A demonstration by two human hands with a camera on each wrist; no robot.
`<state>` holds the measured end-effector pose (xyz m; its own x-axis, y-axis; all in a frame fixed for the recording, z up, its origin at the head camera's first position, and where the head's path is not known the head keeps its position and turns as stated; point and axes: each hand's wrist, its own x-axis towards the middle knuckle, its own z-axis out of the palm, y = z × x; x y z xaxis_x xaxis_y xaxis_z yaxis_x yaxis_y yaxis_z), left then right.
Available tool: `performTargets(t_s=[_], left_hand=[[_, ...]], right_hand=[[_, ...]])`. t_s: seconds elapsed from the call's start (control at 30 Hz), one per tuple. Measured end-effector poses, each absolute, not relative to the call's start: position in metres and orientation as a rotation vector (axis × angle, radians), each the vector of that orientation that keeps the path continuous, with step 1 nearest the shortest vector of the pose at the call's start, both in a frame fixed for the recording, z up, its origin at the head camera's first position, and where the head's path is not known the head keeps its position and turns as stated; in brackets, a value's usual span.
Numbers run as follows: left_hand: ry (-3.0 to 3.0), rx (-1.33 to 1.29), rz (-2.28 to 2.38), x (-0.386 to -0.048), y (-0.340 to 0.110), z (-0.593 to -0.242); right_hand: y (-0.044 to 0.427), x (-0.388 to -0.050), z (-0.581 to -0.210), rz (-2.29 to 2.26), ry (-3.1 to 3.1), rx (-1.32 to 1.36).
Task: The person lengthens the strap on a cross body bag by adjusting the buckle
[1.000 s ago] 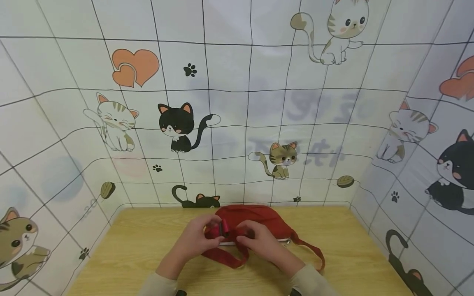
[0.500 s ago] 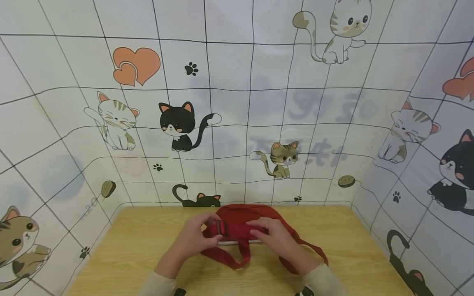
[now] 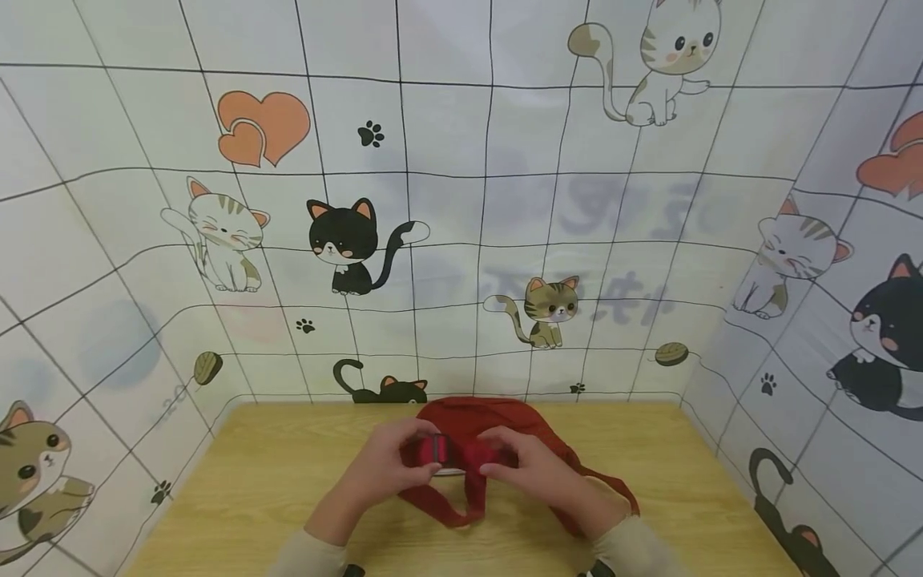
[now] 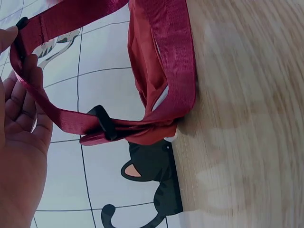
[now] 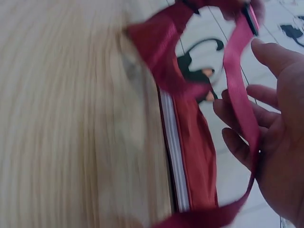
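A red waist bag (image 3: 497, 413) lies against the back wall, its strap pulled up in front. My left hand (image 3: 378, 461) pinches the strap beside a black slider buckle (image 3: 438, 449). In the left wrist view the thumb presses on that buckle, and a second black slider (image 4: 103, 122) sits further along the webbing. Across from it, my right hand (image 3: 537, 469) has its fingers loosely curled round the strap (image 5: 241, 95), which runs over the palm in the right wrist view. A slack loop of strap (image 3: 450, 513) hangs toward me. The bag's white-edged zipper (image 5: 176, 152) faces the front.
The bag rests at the back of a pale wooden table (image 3: 288, 449). White sheeting with cat drawings (image 3: 447, 264) rises behind and on both sides. Another length of strap (image 3: 616, 485) trails past the right wrist onto the table.
The hands first drew apart, stretching the strap between them. Since then the left hand has come slightly right, and the strap between the hands has gone slack.
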<state>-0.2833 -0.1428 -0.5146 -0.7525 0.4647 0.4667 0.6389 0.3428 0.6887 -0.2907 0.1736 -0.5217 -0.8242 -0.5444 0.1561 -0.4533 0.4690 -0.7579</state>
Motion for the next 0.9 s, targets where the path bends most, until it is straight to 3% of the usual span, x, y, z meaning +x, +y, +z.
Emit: performTargets(t_s=[0.33,0.9], left_hand=[[-2.541,-0.998,-1.378,-0.281,-0.138,-0.515],[-2.62,-1.024,-1.424,-0.288,-0.148,-0.521]], right_hand=[[0.131,-0.285,-0.505,-1.387,2.579,-1.028],[0.145,-0.272,-0.496,-1.253,2.75,-1.167]])
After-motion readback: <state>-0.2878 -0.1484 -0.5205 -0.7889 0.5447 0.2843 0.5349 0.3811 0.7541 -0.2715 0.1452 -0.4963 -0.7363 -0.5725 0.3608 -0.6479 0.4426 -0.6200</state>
